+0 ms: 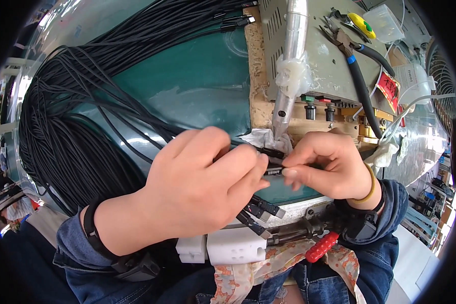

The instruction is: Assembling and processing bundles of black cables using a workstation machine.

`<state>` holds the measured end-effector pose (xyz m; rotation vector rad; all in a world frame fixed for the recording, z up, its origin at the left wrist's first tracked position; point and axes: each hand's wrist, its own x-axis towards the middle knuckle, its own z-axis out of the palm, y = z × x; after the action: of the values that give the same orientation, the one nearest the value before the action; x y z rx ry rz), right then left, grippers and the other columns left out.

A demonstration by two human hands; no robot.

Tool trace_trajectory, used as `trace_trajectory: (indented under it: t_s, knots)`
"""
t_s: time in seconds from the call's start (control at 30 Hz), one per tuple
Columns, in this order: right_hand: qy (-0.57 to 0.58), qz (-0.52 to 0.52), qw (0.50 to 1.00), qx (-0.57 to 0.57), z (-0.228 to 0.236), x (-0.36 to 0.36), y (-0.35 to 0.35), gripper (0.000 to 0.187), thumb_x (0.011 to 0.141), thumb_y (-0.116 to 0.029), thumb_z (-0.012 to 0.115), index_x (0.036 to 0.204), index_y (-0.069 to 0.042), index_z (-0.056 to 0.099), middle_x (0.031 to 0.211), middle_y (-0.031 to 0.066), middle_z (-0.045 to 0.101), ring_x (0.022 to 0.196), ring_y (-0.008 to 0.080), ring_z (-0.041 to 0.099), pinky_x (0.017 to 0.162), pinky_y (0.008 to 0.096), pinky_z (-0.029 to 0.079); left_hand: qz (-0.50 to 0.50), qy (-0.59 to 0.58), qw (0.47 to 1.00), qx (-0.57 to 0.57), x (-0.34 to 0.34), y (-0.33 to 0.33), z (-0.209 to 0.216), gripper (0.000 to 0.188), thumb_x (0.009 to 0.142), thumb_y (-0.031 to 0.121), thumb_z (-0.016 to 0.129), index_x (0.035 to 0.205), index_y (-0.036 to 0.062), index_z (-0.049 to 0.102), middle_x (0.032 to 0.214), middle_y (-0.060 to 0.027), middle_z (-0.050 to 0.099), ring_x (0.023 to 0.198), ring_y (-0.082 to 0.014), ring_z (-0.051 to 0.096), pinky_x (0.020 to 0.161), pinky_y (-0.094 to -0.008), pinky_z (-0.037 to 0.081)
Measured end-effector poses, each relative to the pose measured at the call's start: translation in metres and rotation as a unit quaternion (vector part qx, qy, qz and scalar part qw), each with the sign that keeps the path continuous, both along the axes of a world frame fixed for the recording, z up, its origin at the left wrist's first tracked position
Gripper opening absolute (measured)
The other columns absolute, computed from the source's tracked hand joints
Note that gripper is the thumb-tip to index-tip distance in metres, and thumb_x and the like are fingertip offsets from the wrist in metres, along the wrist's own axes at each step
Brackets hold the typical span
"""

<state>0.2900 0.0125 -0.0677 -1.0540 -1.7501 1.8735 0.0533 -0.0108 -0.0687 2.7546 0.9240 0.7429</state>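
A small black cable connector (274, 171) with pale markings along its side sits between my two hands. My right hand (332, 164) pinches its right end between thumb and forefinger. My left hand (202, 180) is closed, its curled fingers at the connector's other end, with the cable mostly hidden behind the knuckles. Black cables (149, 121) run in from the upper left and pass behind my left hand. Several USB plugs (261, 215) with metal tips stick out below it, near the table's front edge. Another dark cable end (271, 152) lies just above the connector.
A big bundle of black cables (86, 152) covers the left of the green mat (187, 76). At the right stand a grey metal box (319, 61) bearing pliers (357, 66), and a metal tube (291, 45). A red-handled clamp (321, 247) and white blocks (235, 247) line the front edge.
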Motion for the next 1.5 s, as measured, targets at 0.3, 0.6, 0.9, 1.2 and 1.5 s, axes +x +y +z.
trace_trajectory:
  t_s: [0.3,0.6,0.9,1.2,1.5]
  knots:
    - [-0.01,0.19,0.98,0.054,-0.001,-0.004,0.005,0.009,0.086,-0.006,0.063,0.082,0.001,0.062,0.068,0.0033,0.062,0.059,0.0092,0.058,0.052,0.0208,0.042,-0.015,0.075,0.995,-0.069,0.004,0.001,-0.004,0.026,0.069,0.017,0.072,0.088,0.001,0.065,0.075,-0.004,0.049,0.065,-0.0177,0.051,0.051,-0.0283,0.042]
    - [-0.059,-0.043,0.987,-0.143,-0.002,-0.011,0.002,0.017,0.095,-0.014,0.053,0.086,-0.001,0.057,0.067,0.0017,0.06,0.055,0.0066,0.054,0.048,0.0194,0.041,0.032,0.007,0.987,-0.159,-0.001,0.0,-0.004,0.027,0.072,0.01,0.073,0.093,-0.0031,0.061,0.078,-0.0103,0.052,0.067,-0.0245,0.056,0.058,-0.0319,0.048]
    - [-0.018,-0.074,0.984,-0.161,-0.002,-0.012,0.006,0.022,0.097,-0.018,0.05,0.084,-0.001,0.055,0.065,0.0029,0.059,0.052,0.0062,0.051,0.047,0.0188,0.039,0.057,-0.038,0.988,-0.138,-0.001,0.002,-0.005,0.03,0.071,0.007,0.074,0.095,-0.0051,0.061,0.079,-0.012,0.054,0.068,-0.0261,0.056,0.059,-0.0327,0.048]
    - [-0.098,-0.008,0.934,0.342,-0.016,-0.008,0.003,0.015,0.091,-0.01,0.058,0.084,0.002,0.059,0.07,0.0061,0.06,0.056,0.0103,0.055,0.05,0.0241,0.043,0.066,-0.011,0.987,-0.144,-0.003,0.0,-0.004,0.03,0.07,0.008,0.075,0.093,-0.0052,0.061,0.078,-0.0121,0.054,0.067,-0.0269,0.057,0.059,-0.0331,0.049]
    - [-0.072,0.039,0.988,0.134,-0.002,-0.007,0.003,0.015,0.09,-0.011,0.059,0.081,0.001,0.059,0.067,0.0077,0.059,0.054,0.0153,0.055,0.05,0.0267,0.041,0.025,-0.052,0.996,-0.071,0.002,0.003,-0.01,0.031,0.064,0.007,0.074,0.09,-0.0039,0.062,0.074,-0.01,0.053,0.062,-0.0233,0.057,0.052,-0.0308,0.047]
